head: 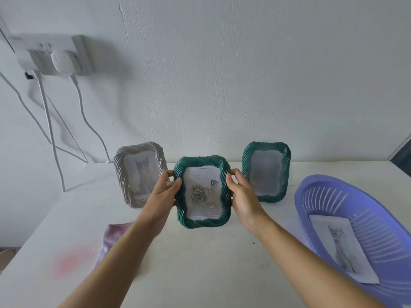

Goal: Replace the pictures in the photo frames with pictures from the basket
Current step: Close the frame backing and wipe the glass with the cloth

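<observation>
Two bare forearms reach in from the bottom edge over the white table (200,263). There is a faint pink smudge (67,262) on the near-left tabletop. A crumpled mauve cloth (111,236) lies just beyond it, partly under the left forearm.

On the right is a lavender slotted plastic basket (329,196) with a loose printed grey-cat picture (340,243) lying flat inside.

At centre, the left hand (163,192) and right hand (243,196) clamp a dark green twisted-rope-pattern photo frame (201,162) by its two side edges. The thumbs are on the front rim and the fingers curl round behind. This frame faces the camera, roughly upright and above the table; I cannot tell whether its bottom edge touches. It holds a grey rose print (202,194) with small script at the top.

Behind left, a white rope-pattern photo frame (121,174) stands tilted with a grey-cat print (142,174) in it, partly covered by the left hand. Behind right stands a second dark green rope-pattern frame (265,146); its insert (265,172) is too blurred to read.

On the far white wall at upper left, a white socket block (49,54) has plugs in it, and white cables (47,112) hang down from it.
</observation>
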